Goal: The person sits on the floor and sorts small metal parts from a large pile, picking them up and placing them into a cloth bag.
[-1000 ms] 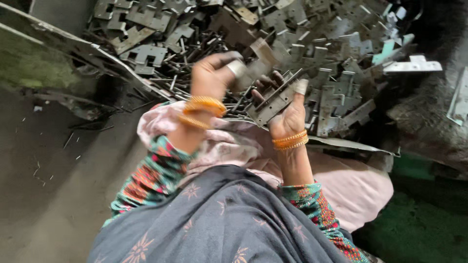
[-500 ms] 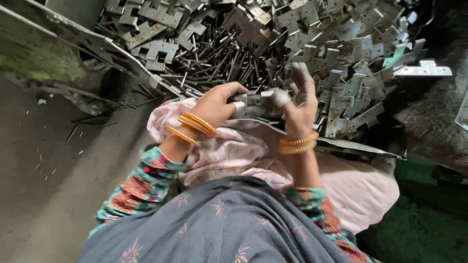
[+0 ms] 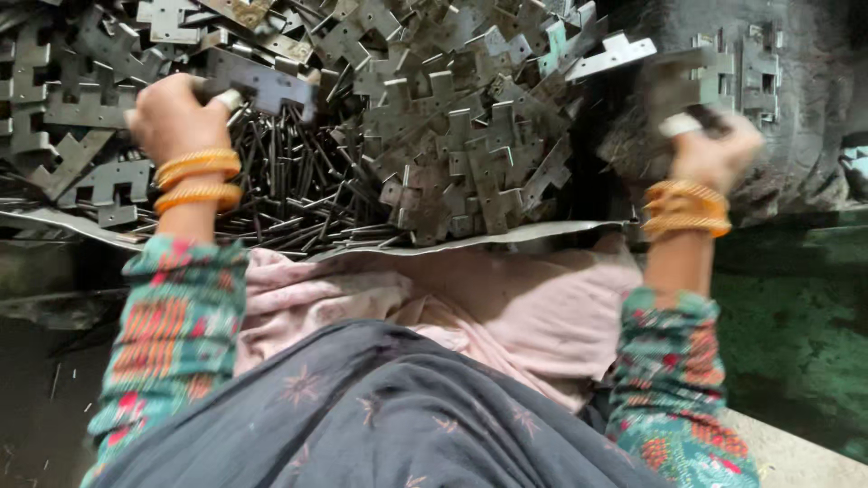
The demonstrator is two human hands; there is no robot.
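Hands have swung apart: left hand (image 3: 172, 113) grips a flat metal plate (image 3: 258, 86) over thin rods (image 3: 298, 194); right hand (image 3: 719, 154) closes on another hinge piece (image 3: 687, 86), blurred, beside the stamped-parts heap (image 3: 461, 136).

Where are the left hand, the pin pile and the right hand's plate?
left hand (image 3: 172, 113), head view, knuckles
pin pile (image 3: 298, 190), head view, middle of the rods
plate (image 3: 674, 86), head view, blurred flat face

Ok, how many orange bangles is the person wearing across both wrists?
4: two orange bangles on the left wrist, stacked one above the other, and two on the right wrist. More may be hidden under the sleeves.
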